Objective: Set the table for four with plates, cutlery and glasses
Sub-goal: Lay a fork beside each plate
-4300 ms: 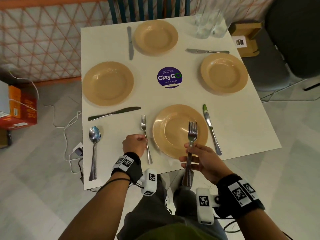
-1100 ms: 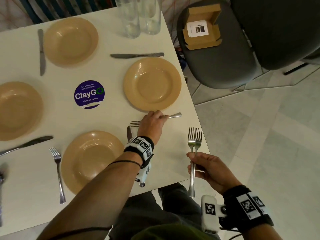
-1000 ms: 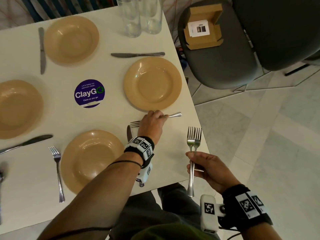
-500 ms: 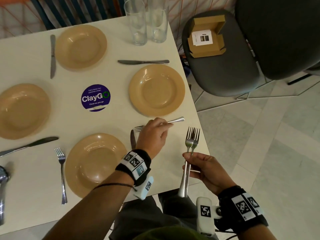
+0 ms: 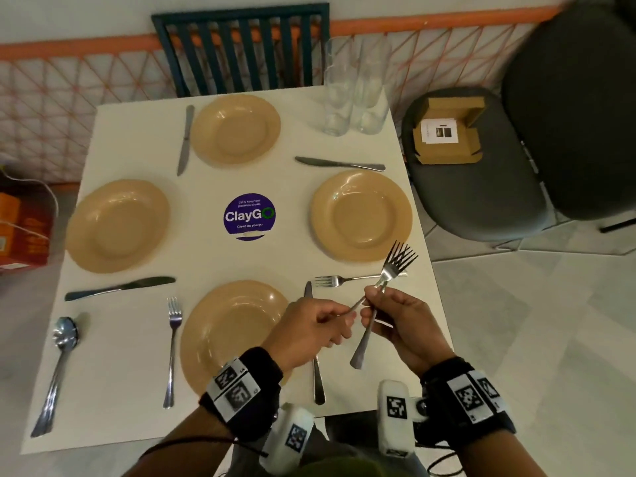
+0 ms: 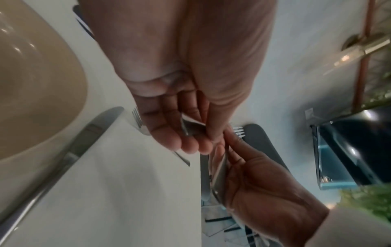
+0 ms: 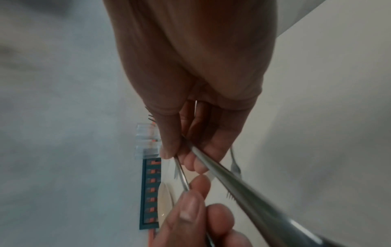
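Observation:
Four tan plates sit on the white table (image 5: 137,390); the nearest plate (image 5: 234,335) has a fork (image 5: 172,349) to its left and a knife (image 5: 316,376) to its right. Another fork (image 5: 344,279) lies below the right plate (image 5: 361,215). Over the table's near right corner my right hand (image 5: 373,297) grips two forks (image 5: 395,261) at their necks, tines up. My left hand (image 5: 347,315) pinches the handle end of one of them (image 7: 182,175); the other handle (image 7: 232,180) hangs free. Two glasses (image 5: 339,98) stand at the far right corner.
A spoon (image 5: 58,366) lies at the near left. A purple sticker (image 5: 249,215) marks the table's middle. To the right stands a grey chair (image 5: 481,201) carrying a cardboard box (image 5: 447,136). A slatted chair back (image 5: 241,49) is behind the table.
My left hand has let go of the fork laid below the right plate, come back to my right hand and pinched one fork's handle. The two held forks now splay apart.

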The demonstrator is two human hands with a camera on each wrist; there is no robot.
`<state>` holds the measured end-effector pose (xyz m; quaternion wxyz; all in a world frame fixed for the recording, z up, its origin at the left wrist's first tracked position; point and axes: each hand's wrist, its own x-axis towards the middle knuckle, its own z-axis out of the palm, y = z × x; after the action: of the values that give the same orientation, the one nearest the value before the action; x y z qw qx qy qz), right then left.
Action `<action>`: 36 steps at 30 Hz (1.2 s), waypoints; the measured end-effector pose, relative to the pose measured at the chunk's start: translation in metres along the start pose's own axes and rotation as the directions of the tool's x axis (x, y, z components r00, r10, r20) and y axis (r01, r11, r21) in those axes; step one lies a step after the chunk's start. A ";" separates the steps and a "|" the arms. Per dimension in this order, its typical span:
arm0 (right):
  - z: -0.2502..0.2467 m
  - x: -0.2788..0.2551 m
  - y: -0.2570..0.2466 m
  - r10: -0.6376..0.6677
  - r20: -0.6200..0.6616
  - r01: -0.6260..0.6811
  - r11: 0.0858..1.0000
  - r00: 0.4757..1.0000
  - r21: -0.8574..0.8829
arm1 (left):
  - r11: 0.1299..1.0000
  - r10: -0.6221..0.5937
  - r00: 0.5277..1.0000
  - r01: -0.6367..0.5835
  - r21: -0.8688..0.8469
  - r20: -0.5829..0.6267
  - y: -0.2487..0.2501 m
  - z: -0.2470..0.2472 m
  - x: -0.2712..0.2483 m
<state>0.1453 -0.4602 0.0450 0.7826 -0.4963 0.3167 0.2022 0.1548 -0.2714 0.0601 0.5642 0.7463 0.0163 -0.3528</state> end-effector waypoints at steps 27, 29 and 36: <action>0.069 0.010 0.011 0.025 -0.069 -0.032 0.994 0.997 -0.108 | 0.916 0.139 0.780 -0.335 -0.220 -0.611 0.091 -0.220 0.100; 0.058 0.013 0.005 0.042 -0.075 -0.050 0.993 0.996 -0.108 | 0.944 0.150 0.777 -0.296 -0.145 -0.611 0.101 -0.221 0.133; 0.017 0.029 -0.022 0.082 -0.135 -0.104 0.982 0.987 -0.160 | 0.974 0.175 0.796 -0.052 0.222 -0.579 0.134 -0.220 0.247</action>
<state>0.1854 -0.4538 0.0445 0.7062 -0.5565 0.3711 0.2322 0.5082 -0.2246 0.0622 0.4748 0.8703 0.1130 -0.0662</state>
